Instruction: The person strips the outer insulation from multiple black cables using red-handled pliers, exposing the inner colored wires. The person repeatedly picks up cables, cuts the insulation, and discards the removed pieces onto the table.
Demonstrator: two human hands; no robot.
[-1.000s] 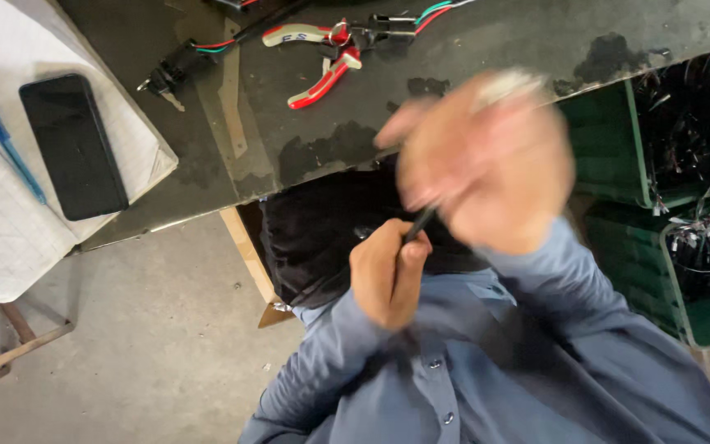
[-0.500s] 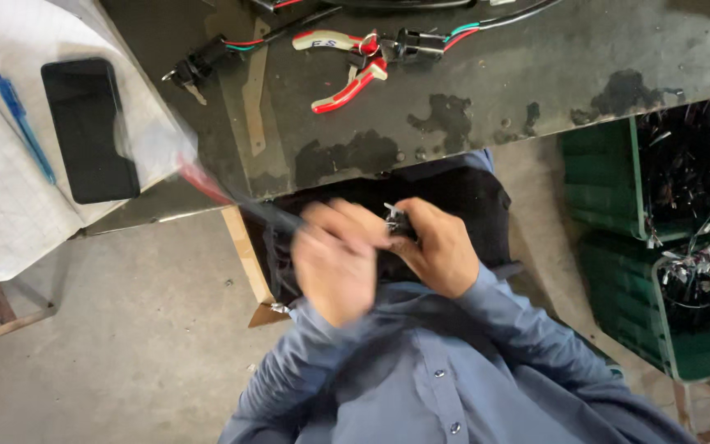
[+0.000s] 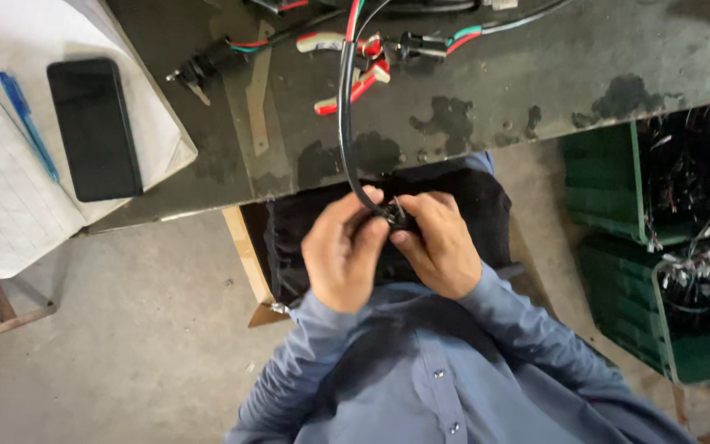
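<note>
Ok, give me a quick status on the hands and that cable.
Left hand and right hand both pinching the black cable end over the lap. Cable arcs up to the workbench. Red-handled pliers lie beside it, nothing blocking.

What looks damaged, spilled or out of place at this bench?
The dark bench top carries blotchy stains near its front edge. The pliers lie loose among wires. Both the left hand and the right hand grip the black cable. Nothing looks broken.

A black phone [image 3: 94,128] and a blue pen [image 3: 28,125] are laid on white paper [image 3: 10,197] at the far left. Red-handled pliers [image 3: 353,76] are seen on the dark worktable [image 3: 536,74]. Green crates [image 3: 618,247] filled with wires are placed at the right.
</note>
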